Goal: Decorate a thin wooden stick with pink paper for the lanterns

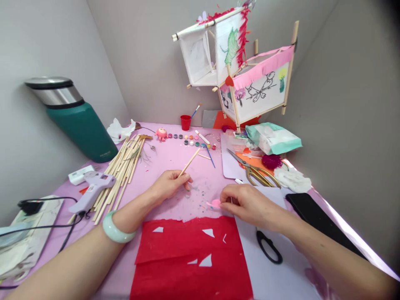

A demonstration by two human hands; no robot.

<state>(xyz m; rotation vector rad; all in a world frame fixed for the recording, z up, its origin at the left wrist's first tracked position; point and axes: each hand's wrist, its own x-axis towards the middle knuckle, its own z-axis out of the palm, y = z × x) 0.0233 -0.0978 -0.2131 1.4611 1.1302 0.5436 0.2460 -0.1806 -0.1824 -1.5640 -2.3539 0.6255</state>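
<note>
My left hand (pixel 171 183) is closed round a thin wooden stick (pixel 190 162) that points up and away to the right. Lower down on the right, my right hand (pixel 245 204) pinches a small bright pink piece (pixel 214 203), which looks like paper, just above the pink tabletop. Nearest me lies a sheet of red paper (pixel 184 279) with white paper scraps (pixel 206 261) on it. A white sheet (pixel 262 275) sits beside it, under my right forearm. The black handle of a pair of scissors (pixel 275 258) pokes out there; its blades are mostly hidden.
Wooden sticks (pixel 126 164), a glue gun (pixel 93 189) with its cord and a green bottle (pixel 83 129) are on the left. Paint pots (pixel 197 144) and a red cup (pixel 185 122) stand behind. Gold-handled scissors (pixel 259 175) and a phone (pixel 321 225) lie right, below hanging lanterns (pixel 265 91).
</note>
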